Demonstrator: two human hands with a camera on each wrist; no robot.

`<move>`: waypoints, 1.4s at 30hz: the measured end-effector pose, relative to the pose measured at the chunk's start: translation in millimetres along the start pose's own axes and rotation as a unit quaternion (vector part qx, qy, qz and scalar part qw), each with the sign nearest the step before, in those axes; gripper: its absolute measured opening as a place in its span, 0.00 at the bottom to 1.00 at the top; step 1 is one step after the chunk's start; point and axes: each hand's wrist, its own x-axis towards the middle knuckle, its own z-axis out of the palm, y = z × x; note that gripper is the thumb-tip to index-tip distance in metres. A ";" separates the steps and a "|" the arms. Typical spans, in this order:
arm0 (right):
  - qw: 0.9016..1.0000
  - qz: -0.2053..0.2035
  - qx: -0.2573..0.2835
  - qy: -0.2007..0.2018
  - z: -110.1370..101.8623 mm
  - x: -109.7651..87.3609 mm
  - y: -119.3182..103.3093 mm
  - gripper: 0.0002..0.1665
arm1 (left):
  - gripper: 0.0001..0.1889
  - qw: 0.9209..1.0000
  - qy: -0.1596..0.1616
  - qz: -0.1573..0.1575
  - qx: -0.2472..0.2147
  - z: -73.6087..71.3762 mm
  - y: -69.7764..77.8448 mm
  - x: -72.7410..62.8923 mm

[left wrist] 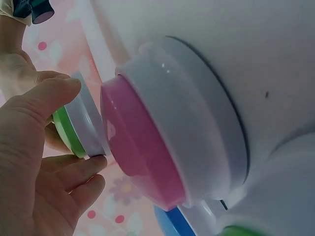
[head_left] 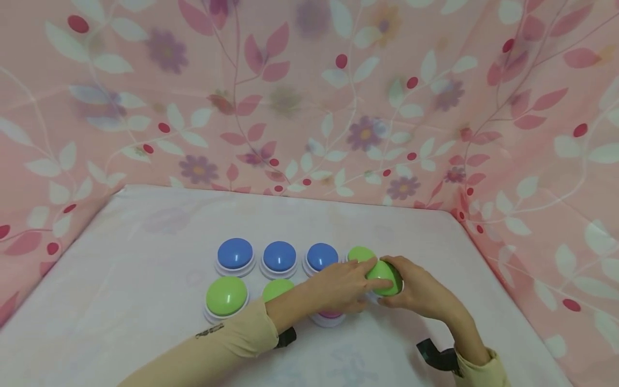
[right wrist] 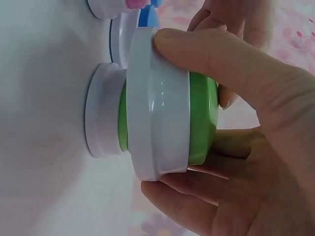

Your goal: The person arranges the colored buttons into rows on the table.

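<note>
Off the table, my right hand (head_left: 425, 287) grips a domed green push button (right wrist: 202, 118) by its white round base, thumb on one side and fingers on the other. From the left, my left hand (head_left: 340, 282) reaches across to the same button, a finger lying over its green dome. Its thumb and fingers span the button in the left wrist view. Behind the held button, a second green button (head_left: 360, 253) stands on the table, partly covered. A pink button (left wrist: 135, 132) sits under my left hand, mostly hidden in the head view.
Three blue buttons (head_left: 279, 257) stand in the back row. In front of them are a green button (head_left: 226, 296) at the left and another green button (head_left: 278, 288) partly behind my left forearm. White cloth (head_left: 159, 231) covers the table; a pink floral curtain (head_left: 300, 107) surrounds it.
</note>
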 end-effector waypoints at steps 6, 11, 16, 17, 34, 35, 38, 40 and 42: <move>1.000 0.007 -0.003 -0.011 3.8 -2.8 -2.5 0.46 | 0.31 1.000 -0.010 -0.002 -0.023 2.6 2.5 -5.5; 1.000 0.017 -0.005 -0.018 7.8 -4.8 -4.6 0.46 | 0.30 1.000 0.002 0.011 -0.024 4.9 3.8 -8.7; 1.000 0.018 -0.010 -0.019 13.9 -7.4 -4.5 0.47 | 0.30 0.999 -0.006 0.021 -0.040 6.8 5.5 -11.5; 1.000 0.018 -0.011 -0.021 15.3 -8.0 -4.4 0.47 | 0.30 0.999 -0.011 0.021 -0.044 7.4 6.0 -12.2; 0.998 0.037 -0.002 -0.051 36.1 -7.6 -2.0 0.49 | 0.29 0.999 -0.010 0.034 -0.030 18.8 8.8 -23.5; 0.998 0.040 -0.002 -0.052 36.7 -7.5 -1.8 0.50 | 0.29 0.999 -0.011 0.034 -0.030 19.0 8.9 -23.6; 0.997 0.048 -0.001 -0.056 37.5 -7.9 -1.9 0.51 | 0.29 0.999 -0.015 0.035 -0.028 19.4 9.3 -23.4; 0.997 0.048 0.000 -0.058 38.0 -8.6 -1.5 0.51 | 0.29 0.999 -0.017 0.036 -0.026 19.8 9.5 -23.0; 0.997 0.047 0.002 -0.060 38.4 -9.5 -1.3 0.51 | 0.29 0.999 -0.020 0.037 -0.025 20.5 9.7 -22.5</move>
